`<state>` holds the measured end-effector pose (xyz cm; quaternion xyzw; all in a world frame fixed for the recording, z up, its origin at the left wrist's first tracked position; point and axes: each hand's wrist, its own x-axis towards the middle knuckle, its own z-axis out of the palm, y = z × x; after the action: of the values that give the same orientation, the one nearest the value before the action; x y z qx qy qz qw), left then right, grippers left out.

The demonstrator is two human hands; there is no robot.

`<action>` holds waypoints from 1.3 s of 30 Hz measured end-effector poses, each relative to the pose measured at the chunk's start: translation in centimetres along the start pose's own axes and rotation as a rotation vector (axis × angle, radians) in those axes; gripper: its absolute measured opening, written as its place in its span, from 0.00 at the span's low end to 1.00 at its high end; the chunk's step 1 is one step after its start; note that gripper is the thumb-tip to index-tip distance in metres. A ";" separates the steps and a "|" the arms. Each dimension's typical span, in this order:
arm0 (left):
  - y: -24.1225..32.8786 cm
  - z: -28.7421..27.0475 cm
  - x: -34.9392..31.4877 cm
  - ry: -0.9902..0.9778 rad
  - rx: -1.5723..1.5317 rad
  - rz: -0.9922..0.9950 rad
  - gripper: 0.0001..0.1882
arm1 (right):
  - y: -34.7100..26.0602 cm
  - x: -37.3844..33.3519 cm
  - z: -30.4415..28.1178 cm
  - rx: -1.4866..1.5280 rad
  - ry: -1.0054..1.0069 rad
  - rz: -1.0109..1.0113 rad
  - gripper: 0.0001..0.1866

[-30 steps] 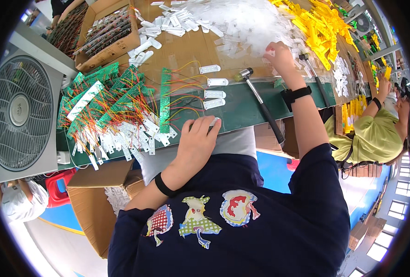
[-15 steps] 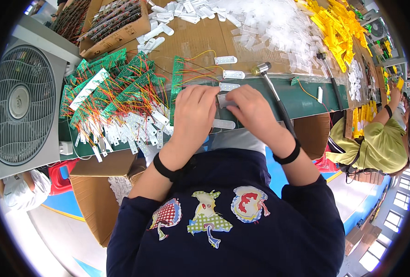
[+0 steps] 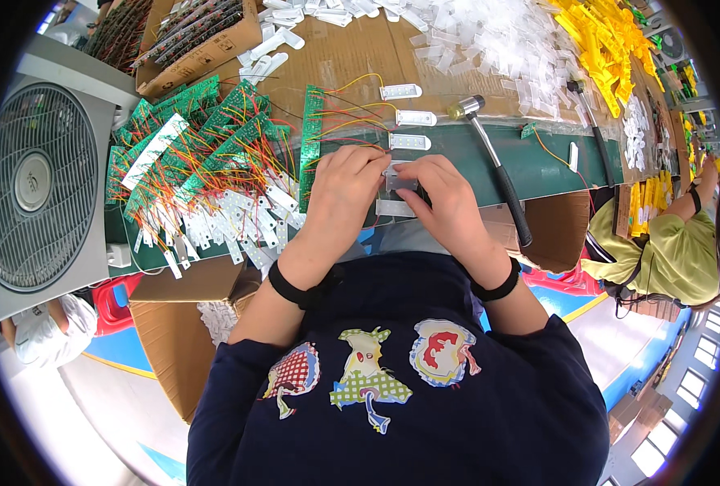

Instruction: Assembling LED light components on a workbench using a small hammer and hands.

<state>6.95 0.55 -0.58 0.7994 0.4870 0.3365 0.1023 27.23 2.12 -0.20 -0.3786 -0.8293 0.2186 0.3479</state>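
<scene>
My left hand (image 3: 345, 190) is closed, its fingertips pinched at the left end of a small piece and hiding what they grip. Facing it, my right hand (image 3: 445, 194) holds a translucent plastic cover (image 3: 397, 185) between index finger and thumb. A pale strip-shaped piece (image 3: 393, 208) lies just below, near the table edge. Beyond my fingers are white LED modules, the far one (image 3: 400, 91), the middle one (image 3: 416, 118) and the near one (image 3: 409, 142). Red and yellow wires run from them toward a long green circuit board (image 3: 309, 138) beside my left hand.
Left of my hands lies a heap of wired green boards (image 3: 214, 154), with a grey fan (image 3: 36, 186) beyond. A black-handled hammer (image 3: 497, 170) rests at right. Farther back are clear covers (image 3: 489, 49) and yellow parts (image 3: 599, 40). A person in green (image 3: 668, 251) works at far right.
My right thumb has spread away from the index finger, and the translucent cover sits lower between my hands. My left hand stays pinched in nearly the same place. The view has shifted slightly.
</scene>
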 end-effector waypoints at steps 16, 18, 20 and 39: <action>-0.3 -0.3 -0.1 -0.020 -0.075 -0.070 0.40 | 0.3 0.6 0.9 -0.054 0.153 0.083 0.14; -0.4 -0.2 -0.1 -0.009 -0.074 -0.058 0.38 | 0.5 0.9 1.1 -0.080 0.140 0.047 0.13; -0.5 -0.2 -0.2 -0.014 -0.072 -0.071 0.37 | 0.6 1.2 1.2 -0.075 0.113 0.051 0.13; -0.5 0.0 -0.5 0.014 0.000 -0.001 0.15 | 0.7 1.9 -0.1 -0.014 -0.024 0.163 0.13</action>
<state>6.47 0.33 -1.07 0.7969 0.4879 0.3421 0.0992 26.76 4.03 0.17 -0.4446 -0.8014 0.2447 0.3166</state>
